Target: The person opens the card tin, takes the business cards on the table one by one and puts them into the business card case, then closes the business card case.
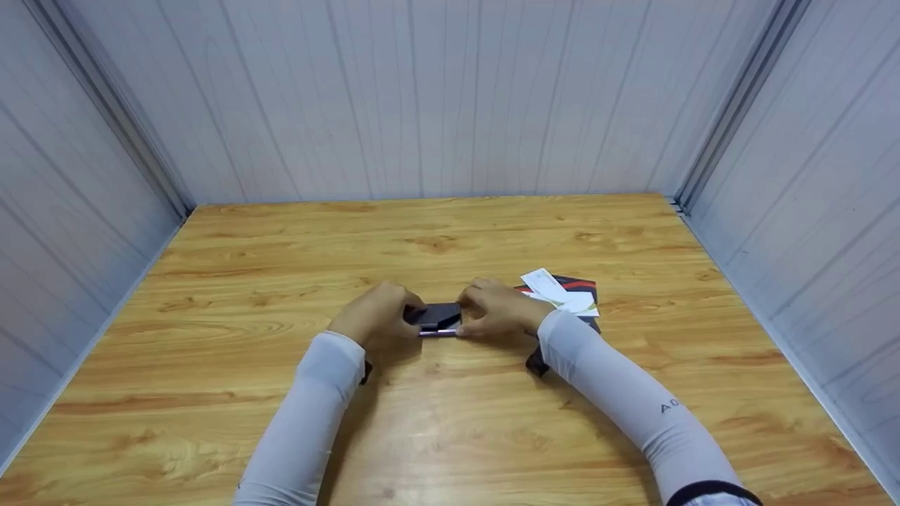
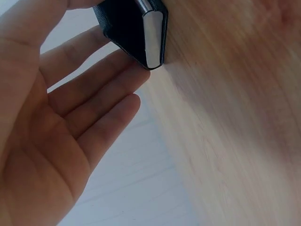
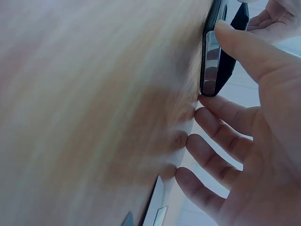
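A small black card case (image 1: 437,314) with a shiny metal edge lies on the wooden table in front of me. My left hand (image 1: 380,313) holds its left end between thumb and fingers. At the right end, my right hand (image 1: 503,307) grips the case, the thumb on its near edge. In the right wrist view the black cover (image 3: 229,66) stands at an angle away from the mirror-like metal body (image 3: 211,61). The left wrist view shows the case's silvery end (image 2: 153,40) above the spread left fingers (image 2: 101,87). What is inside the case is hidden.
White cards (image 1: 543,283) lie overlapping on a dark flat item with a red stripe (image 1: 582,284), just beyond the right wrist. Pale panel walls (image 1: 450,98) border the wooden table (image 1: 281,246) at the back and sides.
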`<action>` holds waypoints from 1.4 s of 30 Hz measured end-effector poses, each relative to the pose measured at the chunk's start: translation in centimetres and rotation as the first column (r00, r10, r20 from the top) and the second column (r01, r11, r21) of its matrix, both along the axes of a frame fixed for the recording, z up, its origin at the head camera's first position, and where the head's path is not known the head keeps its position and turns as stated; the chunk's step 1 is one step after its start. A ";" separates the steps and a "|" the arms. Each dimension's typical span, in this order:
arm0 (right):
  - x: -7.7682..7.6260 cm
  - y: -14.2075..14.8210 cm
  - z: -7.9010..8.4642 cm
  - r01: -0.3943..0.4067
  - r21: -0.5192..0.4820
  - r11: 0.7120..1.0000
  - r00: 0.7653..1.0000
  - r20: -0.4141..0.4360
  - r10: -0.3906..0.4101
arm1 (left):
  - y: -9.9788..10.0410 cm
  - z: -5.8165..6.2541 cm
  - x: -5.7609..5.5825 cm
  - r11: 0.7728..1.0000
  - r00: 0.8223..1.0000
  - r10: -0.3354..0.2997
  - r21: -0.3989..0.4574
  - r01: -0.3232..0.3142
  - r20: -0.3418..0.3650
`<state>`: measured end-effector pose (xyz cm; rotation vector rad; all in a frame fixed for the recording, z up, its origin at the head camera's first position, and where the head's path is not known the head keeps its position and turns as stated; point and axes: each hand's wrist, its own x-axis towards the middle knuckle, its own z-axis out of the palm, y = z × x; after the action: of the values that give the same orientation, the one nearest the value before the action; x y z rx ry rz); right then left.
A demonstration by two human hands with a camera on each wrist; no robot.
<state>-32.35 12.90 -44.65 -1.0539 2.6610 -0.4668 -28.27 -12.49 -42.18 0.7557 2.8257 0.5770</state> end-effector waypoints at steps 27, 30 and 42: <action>0.3 0.1 0.0 0.089 -0.064 0.994 0.993 0.088 -0.083 | -1.7 0.8 -1.6 0.980 0.996 -0.016 0.196 0.033 -0.087; 0.3 0.0 0.0 0.068 -0.071 0.995 0.995 0.079 -0.062 | -1.7 0.9 -1.7 0.982 0.994 -0.010 0.188 0.030 -0.107; 0.3 0.2 -0.2 0.043 -0.103 0.994 0.996 0.076 -0.035 | -0.7 0.6 -2.5 0.991 0.964 0.098 0.115 -0.071 -0.246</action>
<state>-32.01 13.11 -44.83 -0.9943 2.6208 -0.6461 -30.73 -13.22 -41.58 0.7803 3.0937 0.6947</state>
